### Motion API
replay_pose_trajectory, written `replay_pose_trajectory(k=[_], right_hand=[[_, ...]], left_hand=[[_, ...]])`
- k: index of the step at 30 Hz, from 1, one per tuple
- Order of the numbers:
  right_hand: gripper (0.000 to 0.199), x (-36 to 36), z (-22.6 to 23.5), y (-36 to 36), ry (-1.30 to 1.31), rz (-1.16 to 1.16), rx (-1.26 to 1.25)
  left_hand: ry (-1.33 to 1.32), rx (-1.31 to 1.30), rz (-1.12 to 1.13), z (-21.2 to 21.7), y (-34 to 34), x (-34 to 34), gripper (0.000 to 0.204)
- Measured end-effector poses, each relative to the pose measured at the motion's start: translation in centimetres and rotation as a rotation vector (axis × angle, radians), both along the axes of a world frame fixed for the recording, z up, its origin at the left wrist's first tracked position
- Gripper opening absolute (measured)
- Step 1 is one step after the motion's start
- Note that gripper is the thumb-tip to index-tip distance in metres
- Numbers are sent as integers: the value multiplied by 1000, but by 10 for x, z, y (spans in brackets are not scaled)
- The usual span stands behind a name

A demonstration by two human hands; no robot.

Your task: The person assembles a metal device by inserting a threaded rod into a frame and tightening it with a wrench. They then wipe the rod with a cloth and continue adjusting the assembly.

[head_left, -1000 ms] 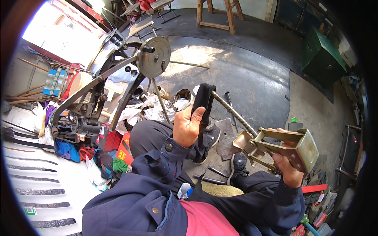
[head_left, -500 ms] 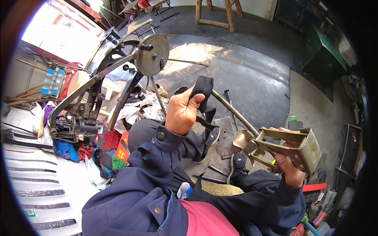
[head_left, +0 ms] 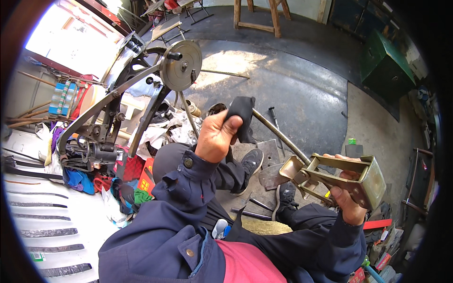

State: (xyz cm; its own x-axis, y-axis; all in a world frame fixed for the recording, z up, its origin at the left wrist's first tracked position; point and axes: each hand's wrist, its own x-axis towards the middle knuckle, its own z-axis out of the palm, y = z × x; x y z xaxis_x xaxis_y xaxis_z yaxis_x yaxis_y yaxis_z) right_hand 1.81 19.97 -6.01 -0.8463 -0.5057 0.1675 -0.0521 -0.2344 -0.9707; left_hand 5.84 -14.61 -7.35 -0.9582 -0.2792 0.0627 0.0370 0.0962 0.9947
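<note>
My left hand (head_left: 214,137) is closed, with thumb and fingers pinching a black rubber-like strip (head_left: 241,116) at the upper end of a threaded metal rod (head_left: 281,136). The strip covers the rod's tip, so I cannot tell how many turns lie round it. Down to the right, the rod runs into a brass-coloured metal bracket (head_left: 371,181) with a hinged, curved jaw piece. My right hand (head_left: 349,205) grips this bracket from beneath, its thumb on the near side and its fingertips showing past the far side. Both hands are raised above my lap.
A hand-cranked machine with a round metal wheel (head_left: 181,65) stands at left over heaped cloth and bags. Dark strips lie in rows on a white surface (head_left: 101,236). Metal plates (head_left: 271,155) and a long bolt (head_left: 275,120) lie on the floor. A green box (head_left: 388,66) stands far right.
My left hand has turned slightly and shifted a little lower. The strip's loose tail, which hung in a loop below the hand, no longer shows there. My right hand and bracket stay put.
</note>
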Motion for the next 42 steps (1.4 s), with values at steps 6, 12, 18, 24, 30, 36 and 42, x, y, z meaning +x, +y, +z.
replay_pose_trajectory(k=[6,12,18,24,30,36,42], right_hand=[[67,-1,5,0,-9,35,-49],[67,0,3,7,-38,-29,-3],[68,1,1,7,-18,-57,-26],[67,-1,0,7,-26,-71,8],[71,-7,-3,9,106,-3,65],[81,-4,5,1,-133,-172,-25],[63,-5,14,0,-134,-159,125]], left_hand=[[-120,123,-169,13,-2,-2,38],[-131,-135,-136,-16,-1,3,32],[-141,129,-54,-22,-3,11,37],[-182,110,-95,-51,-2,3,40],[401,156,-64,-93,43,-75,13],[502,251,-20,-95,70,-135,7],[-91,-200,77,-69,21,-41,31]])
